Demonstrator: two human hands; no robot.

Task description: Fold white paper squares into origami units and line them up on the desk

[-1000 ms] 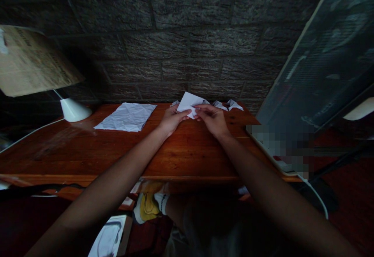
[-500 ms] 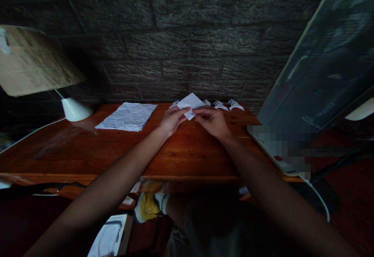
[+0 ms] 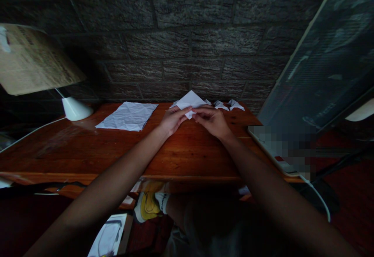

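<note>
A white folded paper, diamond-shaped with one point upward, is held above the wooden table. My left hand grips its left side, thumb on the front face. From the right, my right hand pinches the lower part, its fingertips close to my left thumb. The fingers behind the paper are partly hidden. Several small folded paper pieces stand along the table's back edge, some partly covered by the held paper and my hands.
Creased white sheets lie left of my hands. A lamp with a white base and brown shade stands at the far left. A blurred-out flat device rests at the right edge. A dark block wall rises behind.
The held paper's top point sits slightly higher, and the small fold at its lower part looks flatter beneath my fingertips. Both hands stay in nearly the same place.
</note>
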